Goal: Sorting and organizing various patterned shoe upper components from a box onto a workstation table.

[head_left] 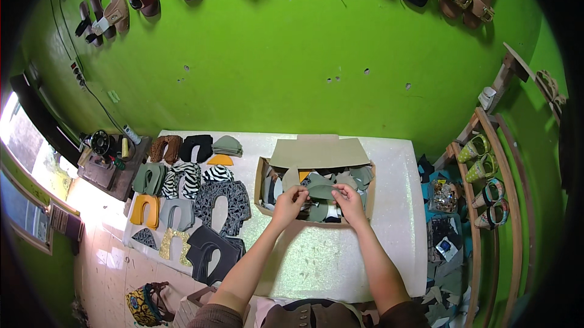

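Grey-green piece [322, 190]: gripped by the fingers of left hand [292, 199] and right hand [348, 201]
Cardboard box [319, 154]: sorting apparently being done; matching with cut-piece stacks [204, 195] probably called for

Head-height fisheye, downward over table [398, 218]

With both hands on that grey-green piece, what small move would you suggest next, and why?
Perhaps lift the piece clear of the box: the left hand and right hand hold it by opposite ends over jumbled scraps, and a similarly coloured stack lies on the table to the left.
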Tool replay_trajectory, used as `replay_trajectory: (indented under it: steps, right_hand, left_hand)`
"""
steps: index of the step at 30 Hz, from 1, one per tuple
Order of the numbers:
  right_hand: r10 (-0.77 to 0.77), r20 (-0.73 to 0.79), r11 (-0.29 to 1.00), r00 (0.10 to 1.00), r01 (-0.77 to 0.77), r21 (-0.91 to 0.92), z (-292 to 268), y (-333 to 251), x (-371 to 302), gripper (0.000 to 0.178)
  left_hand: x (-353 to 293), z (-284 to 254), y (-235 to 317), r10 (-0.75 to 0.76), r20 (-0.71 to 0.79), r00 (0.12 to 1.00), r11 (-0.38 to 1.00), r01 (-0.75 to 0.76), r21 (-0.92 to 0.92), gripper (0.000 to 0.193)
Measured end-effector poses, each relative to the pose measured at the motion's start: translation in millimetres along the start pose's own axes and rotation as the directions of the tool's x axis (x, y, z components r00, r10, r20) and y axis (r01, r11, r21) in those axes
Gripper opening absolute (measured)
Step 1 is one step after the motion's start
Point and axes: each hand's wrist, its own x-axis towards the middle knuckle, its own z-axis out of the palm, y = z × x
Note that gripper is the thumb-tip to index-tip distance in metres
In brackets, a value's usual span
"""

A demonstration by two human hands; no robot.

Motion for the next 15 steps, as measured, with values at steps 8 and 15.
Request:
replay_trajectory:
  steps: [8,15]
  right_hand:
    - [0.031,0.034,0.997,0.999,-0.028,-0.071,30,3,0,0.018]
    - [-0.130,0.009,0.959,0.991,0.128,-0.255,93,-2,17,0.003]
  left_hand:
    - [-14,-28,4,-0.008,-0.086,0.996,0.996,0.015,0.090,0.017]
    - [-12,-81,0,-0.018,-0.207,0.978,0.997,0.032,0.066,0.015]
